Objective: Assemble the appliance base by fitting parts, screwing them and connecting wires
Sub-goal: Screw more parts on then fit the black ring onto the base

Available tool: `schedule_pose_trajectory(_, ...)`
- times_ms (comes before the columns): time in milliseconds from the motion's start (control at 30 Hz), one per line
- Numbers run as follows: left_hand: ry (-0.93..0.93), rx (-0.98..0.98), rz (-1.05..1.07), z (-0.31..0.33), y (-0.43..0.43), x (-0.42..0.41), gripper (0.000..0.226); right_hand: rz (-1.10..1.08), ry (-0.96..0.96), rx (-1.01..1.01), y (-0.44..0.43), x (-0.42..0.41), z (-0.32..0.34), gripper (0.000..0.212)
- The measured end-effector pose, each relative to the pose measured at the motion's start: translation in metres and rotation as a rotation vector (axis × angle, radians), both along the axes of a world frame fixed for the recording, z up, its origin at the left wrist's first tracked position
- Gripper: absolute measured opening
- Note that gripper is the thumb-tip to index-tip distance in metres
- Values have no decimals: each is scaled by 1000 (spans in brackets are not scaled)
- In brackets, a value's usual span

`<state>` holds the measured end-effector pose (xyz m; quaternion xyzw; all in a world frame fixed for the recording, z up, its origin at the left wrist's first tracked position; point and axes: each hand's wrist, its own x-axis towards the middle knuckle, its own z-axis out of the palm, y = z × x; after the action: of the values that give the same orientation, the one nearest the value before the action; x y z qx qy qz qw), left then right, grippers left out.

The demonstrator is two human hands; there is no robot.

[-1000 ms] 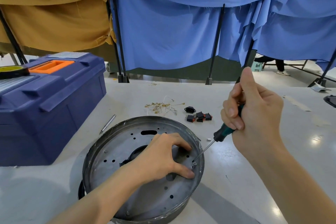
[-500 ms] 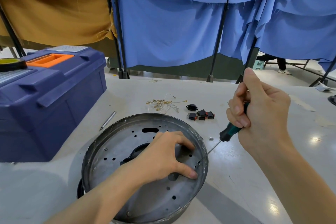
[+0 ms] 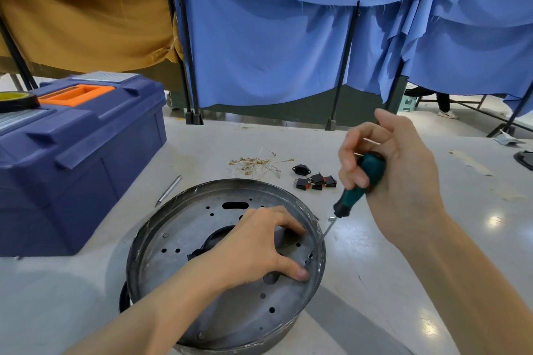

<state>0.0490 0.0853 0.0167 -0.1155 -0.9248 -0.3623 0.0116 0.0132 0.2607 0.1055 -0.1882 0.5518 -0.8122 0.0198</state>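
A round grey metal appliance base [image 3: 178, 228] with several holes lies on the table in front of me. My left hand [image 3: 253, 248] rests flat on its plate, fingers spread, thumb near the right rim. My right hand [image 3: 398, 179] grips a green-handled screwdriver [image 3: 357, 190]. Its thin shaft slants down to a screw [image 3: 311, 256] just inside the right rim, beside my left thumb. Behind the base lie a bundle of thin wires with brass terminals [image 3: 256, 164], a black socket [image 3: 301, 169] and black-and-red switches [image 3: 315, 181].
A blue toolbox [image 3: 72, 153] with an orange handle stands at the left, a roll of tape [image 3: 14, 101] on its lid. A metal pen-like tool [image 3: 168, 190] lies between toolbox and base. A small metal piece [image 3: 332, 218] sits right of the rim. Blue and tan curtains hang behind.
My right hand has loosened and shifted its fingers on the screwdriver handle, which now shows more. The tip stays at the same screw. My left hand has not moved.
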Motion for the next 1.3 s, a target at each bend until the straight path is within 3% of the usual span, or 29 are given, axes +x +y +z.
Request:
schedule_pose_trajectory(167, 10, 7, 3, 1, 1, 2, 60, 318, 102, 215, 5, -5, 7, 17)
schedule_pose_trajectory(333, 6, -2, -4, 2, 1, 2, 62, 416, 336, 602, 20, -6, 14, 15)
schedule_pose_trajectory(567, 20, 17, 2, 1, 2, 1, 66, -27, 479, 774, 15, -3, 9, 45)
schedule_pose_trajectory(833, -18, 307, -50, 18, 10, 3, 43, -501, 719, 1022, 2, -3, 0, 56)
schedule_pose_trajectory(1067, 60, 457, -67, 29, 32, -2, 19, -773, 752, 1273, -7, 7, -5, 65)
schedule_pose_trajectory(1133, 44, 489, -81, 29, 33, -1, 22, -686, 734, 1239, -3, 4, -2, 72)
schedule_pose_trajectory(1200, 12, 486, -105, 29, 31, 0, 26, -418, 643, 1072, 5, 1, 6, 77)
schedule_pose_trajectory(1300, -24, 473, -127, 29, 30, -1, 26, -153, 620, 918, 15, 2, 12, 55)
